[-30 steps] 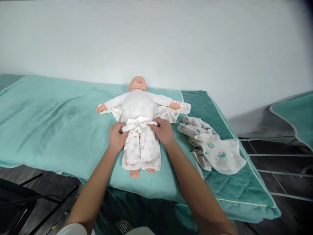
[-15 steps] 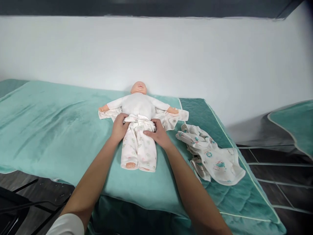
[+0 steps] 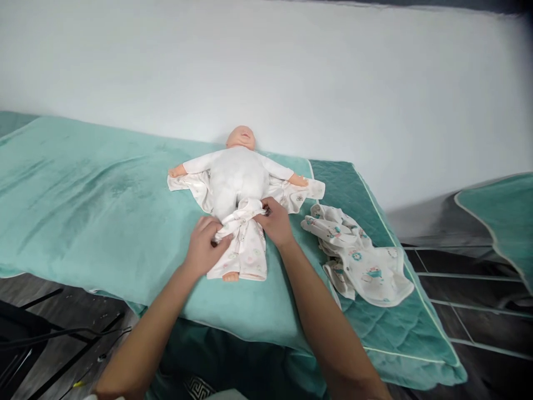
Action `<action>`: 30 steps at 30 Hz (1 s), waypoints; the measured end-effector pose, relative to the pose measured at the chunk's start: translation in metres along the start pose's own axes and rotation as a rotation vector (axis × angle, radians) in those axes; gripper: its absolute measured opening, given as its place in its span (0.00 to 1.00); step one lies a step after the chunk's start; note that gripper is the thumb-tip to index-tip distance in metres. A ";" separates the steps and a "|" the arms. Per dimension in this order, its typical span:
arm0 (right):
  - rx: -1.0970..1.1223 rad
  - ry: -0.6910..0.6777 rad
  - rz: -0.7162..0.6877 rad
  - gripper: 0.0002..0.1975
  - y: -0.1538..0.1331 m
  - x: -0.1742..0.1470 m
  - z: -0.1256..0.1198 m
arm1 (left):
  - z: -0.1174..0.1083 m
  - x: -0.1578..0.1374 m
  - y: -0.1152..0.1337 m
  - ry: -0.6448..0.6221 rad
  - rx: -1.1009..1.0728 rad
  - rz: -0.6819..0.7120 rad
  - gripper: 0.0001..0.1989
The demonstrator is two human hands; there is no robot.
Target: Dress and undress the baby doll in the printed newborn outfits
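Observation:
A baby doll [image 3: 239,172] with a white cloth body lies on its back, arms spread, head toward the wall. Printed white baby pants [image 3: 250,250] cover its legs, the waistband tugged down lower on the left side. My left hand [image 3: 206,241] is closed on the waistband at the doll's thigh. On the other side, my right hand [image 3: 275,219] pinches the waistband near the hip. Beneath the doll's arms and back lies an opened printed baby shirt [image 3: 289,195]. Part of one foot shows below a pant leg.
A second set of printed baby clothes [image 3: 366,266] lies crumpled at the right on a dark green quilted cover [image 3: 400,328]. The light green bedspread [image 3: 104,194] runs along the white wall [image 3: 166,66]. A black chair [image 3: 20,344] stands at lower left, with cables nearby.
My left hand has pulled its side of the waistband down to the thigh, baring the doll's lower body. The right side has moved less. The head view has tilted downward.

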State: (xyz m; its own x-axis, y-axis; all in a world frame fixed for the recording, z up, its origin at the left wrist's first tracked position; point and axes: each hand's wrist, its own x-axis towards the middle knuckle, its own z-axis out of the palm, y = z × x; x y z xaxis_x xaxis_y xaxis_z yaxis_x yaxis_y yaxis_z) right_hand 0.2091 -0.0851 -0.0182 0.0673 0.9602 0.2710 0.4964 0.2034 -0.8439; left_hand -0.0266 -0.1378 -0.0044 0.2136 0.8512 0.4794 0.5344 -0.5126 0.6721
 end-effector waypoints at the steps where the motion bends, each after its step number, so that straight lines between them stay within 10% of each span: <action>1: -0.002 0.000 -0.005 0.12 -0.001 -0.001 0.000 | 0.001 -0.007 0.001 0.001 0.011 0.005 0.08; 16: -0.109 -0.292 -0.087 0.27 -0.050 -0.116 -0.019 | 0.000 -0.013 0.001 0.080 0.128 -0.017 0.01; 26: -0.220 -0.432 0.114 0.15 -0.108 -0.109 -0.047 | -0.049 -0.032 0.061 -0.240 0.025 -0.333 0.06; 30: 0.016 -0.711 0.237 0.10 -0.123 -0.111 -0.063 | -0.077 -0.036 0.082 -0.510 -0.224 -0.461 0.12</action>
State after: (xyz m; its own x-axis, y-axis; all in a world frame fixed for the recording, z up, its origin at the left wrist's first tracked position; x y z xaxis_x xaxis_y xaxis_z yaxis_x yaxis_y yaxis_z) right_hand 0.1949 -0.2286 0.0842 -0.4076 0.8697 -0.2786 0.5249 -0.0265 -0.8507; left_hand -0.0532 -0.2192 0.0773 0.3909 0.9052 -0.1668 0.4935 -0.0532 0.8681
